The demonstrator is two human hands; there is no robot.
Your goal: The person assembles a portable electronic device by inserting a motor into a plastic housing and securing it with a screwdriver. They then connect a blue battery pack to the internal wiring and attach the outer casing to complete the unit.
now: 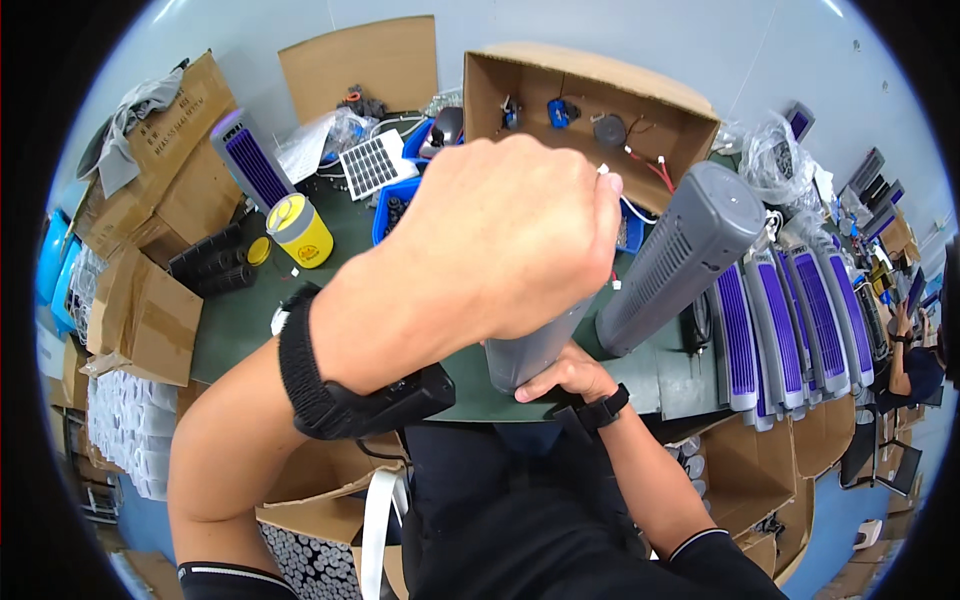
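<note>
My left hand (pixel 490 240) is raised over the middle of the bench, its fingers curled into a closed grip. Whatever it grips is hidden behind the knuckles. Below it, a grey plastic housing (pixel 528 352) leans at a tilt, its upper part covered by that hand. My right hand (pixel 572 374) wraps round the lower end of this housing near the bench's front edge, thumb across its face. Just to the right, a second tall grey housing (pixel 682 245) with slotted vents stands on the green bench top (pixel 450 388), apart from both hands.
Several purple-grilled tower units (pixel 800 320) line the right side. An open cardboard box (pixel 590 70) with wired parts stands at the back, near a blue bin (pixel 392 200). A yellow canister (pixel 303 232) and black cylinders (pixel 212 262) sit left. Another person (pixel 915 360) is far right.
</note>
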